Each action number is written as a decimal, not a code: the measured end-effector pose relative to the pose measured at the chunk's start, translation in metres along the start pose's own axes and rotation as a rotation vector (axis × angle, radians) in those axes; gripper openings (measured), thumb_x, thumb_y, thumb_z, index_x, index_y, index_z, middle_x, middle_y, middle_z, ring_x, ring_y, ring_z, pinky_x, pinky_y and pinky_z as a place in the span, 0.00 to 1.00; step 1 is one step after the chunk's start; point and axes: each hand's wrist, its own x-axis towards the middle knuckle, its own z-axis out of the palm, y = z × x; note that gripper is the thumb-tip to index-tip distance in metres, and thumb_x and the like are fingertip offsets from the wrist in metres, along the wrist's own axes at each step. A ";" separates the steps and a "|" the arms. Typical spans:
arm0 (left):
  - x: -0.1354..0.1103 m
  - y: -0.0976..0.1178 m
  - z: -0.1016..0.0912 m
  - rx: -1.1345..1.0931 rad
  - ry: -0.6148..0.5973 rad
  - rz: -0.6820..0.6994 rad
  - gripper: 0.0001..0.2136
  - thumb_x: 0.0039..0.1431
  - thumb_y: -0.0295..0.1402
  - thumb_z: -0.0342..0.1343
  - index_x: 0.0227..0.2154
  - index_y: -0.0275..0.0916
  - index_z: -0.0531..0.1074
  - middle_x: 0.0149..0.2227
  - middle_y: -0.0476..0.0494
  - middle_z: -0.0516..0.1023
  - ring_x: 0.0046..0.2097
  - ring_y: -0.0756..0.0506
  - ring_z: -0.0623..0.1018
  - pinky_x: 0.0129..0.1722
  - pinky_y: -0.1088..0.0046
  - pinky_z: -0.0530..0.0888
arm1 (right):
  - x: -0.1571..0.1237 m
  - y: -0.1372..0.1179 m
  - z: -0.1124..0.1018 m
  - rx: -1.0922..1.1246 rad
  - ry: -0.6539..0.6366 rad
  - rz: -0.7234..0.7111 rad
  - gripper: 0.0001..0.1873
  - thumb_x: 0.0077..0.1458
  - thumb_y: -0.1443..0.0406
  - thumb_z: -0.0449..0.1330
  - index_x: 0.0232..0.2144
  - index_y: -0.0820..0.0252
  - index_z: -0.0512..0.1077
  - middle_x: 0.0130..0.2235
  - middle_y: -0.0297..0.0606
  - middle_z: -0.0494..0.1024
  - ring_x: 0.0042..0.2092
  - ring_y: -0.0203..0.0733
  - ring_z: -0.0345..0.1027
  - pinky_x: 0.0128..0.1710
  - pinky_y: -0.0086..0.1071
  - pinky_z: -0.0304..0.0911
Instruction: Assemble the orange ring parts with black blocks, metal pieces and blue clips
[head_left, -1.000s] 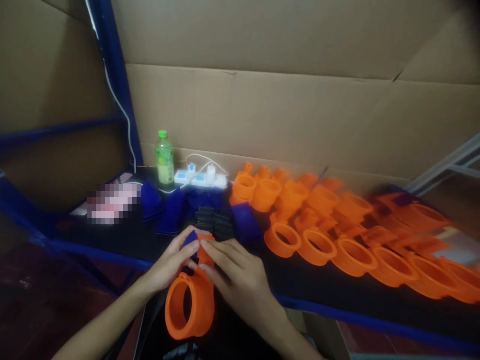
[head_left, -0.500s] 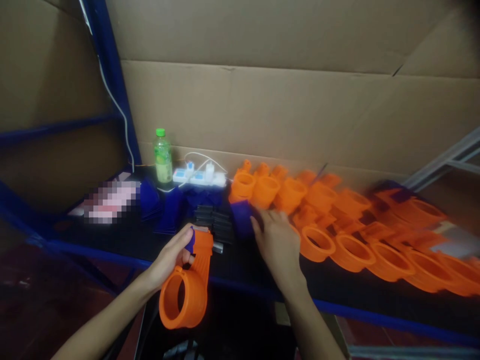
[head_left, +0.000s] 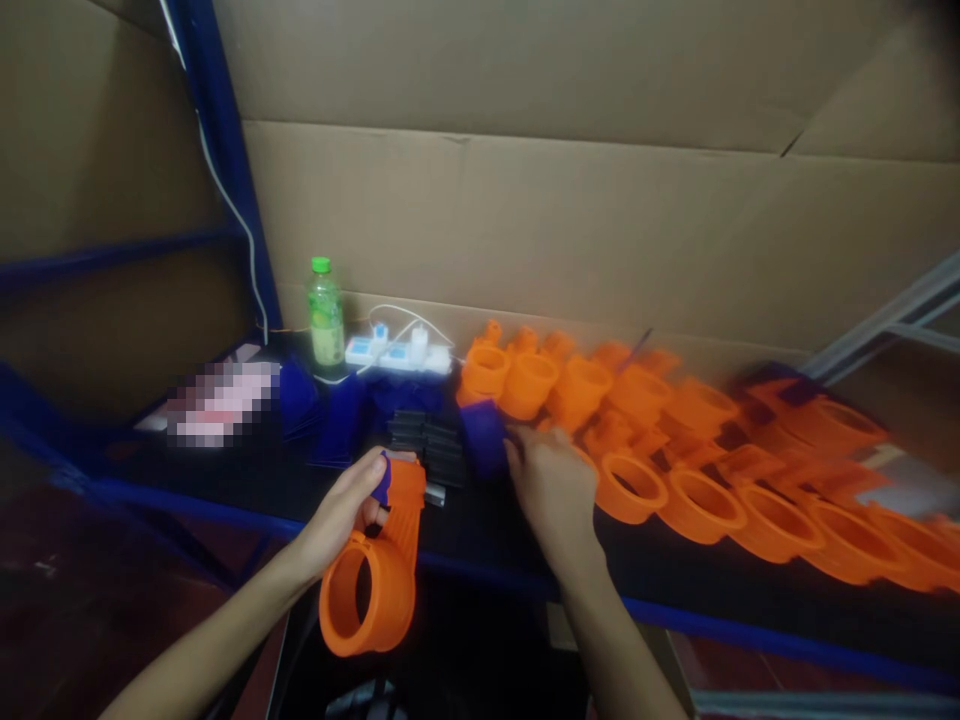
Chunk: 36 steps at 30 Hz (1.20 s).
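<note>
My left hand (head_left: 349, 510) grips an orange plastic holder (head_left: 401, 600) with a wide ring at its lower end. A small blue piece (head_left: 385, 480) shows under the thumb at the holder's top; the fingers behind are mostly hidden. Above the table, my right hand (head_left: 555, 485) has its fingers bent and drawn together at the right edge of a flat blue piece (head_left: 484, 438). What lies between those fingertips is hidden. Dark, thin strips (head_left: 427, 440) are stacked between the two hands.
Rows of orange ring holders (head_left: 701, 505) fill the table's right side. Further blue flat pieces (head_left: 337, 430) lie at left. Behind stand a green-capped bottle (head_left: 326, 320) and a white power strip (head_left: 401, 350) with cables. Cardboard (head_left: 525, 220) walls the back.
My right hand has shifted slightly left and down, its fingers more bent beside the blue piece. The left hand and its orange holder have hardly moved.
</note>
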 end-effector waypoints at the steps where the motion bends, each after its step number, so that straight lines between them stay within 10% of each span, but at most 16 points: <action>1: 0.000 0.000 -0.001 -0.002 0.014 0.001 0.26 0.59 0.47 0.61 0.56 0.38 0.71 0.33 0.41 0.82 0.26 0.45 0.81 0.27 0.71 0.77 | 0.001 0.001 0.000 0.021 0.027 0.009 0.11 0.64 0.65 0.56 0.44 0.58 0.78 0.33 0.42 0.78 0.39 0.45 0.70 0.31 0.33 0.52; 12: 0.003 0.004 -0.003 -0.085 -0.119 0.015 0.29 0.62 0.43 0.60 0.63 0.40 0.62 0.42 0.35 0.82 0.35 0.39 0.84 0.38 0.62 0.80 | -0.022 -0.026 -0.035 0.508 0.661 -0.232 0.19 0.57 0.74 0.64 0.50 0.54 0.74 0.41 0.37 0.81 0.40 0.39 0.76 0.45 0.33 0.71; 22: 0.006 0.005 -0.004 -0.113 -0.111 0.088 0.23 0.62 0.43 0.61 0.56 0.38 0.70 0.45 0.35 0.81 0.42 0.38 0.83 0.40 0.63 0.80 | -0.028 -0.048 -0.039 1.161 0.281 -0.667 0.16 0.53 0.65 0.70 0.45 0.57 0.77 0.40 0.40 0.79 0.44 0.44 0.76 0.53 0.48 0.74; 36: 0.008 0.002 -0.007 -0.174 -0.098 0.096 0.21 0.65 0.45 0.57 0.55 0.37 0.71 0.43 0.36 0.82 0.42 0.40 0.83 0.44 0.61 0.79 | -0.032 -0.049 -0.023 1.097 0.426 -0.690 0.19 0.55 0.75 0.65 0.48 0.57 0.77 0.42 0.40 0.80 0.47 0.43 0.76 0.47 0.41 0.78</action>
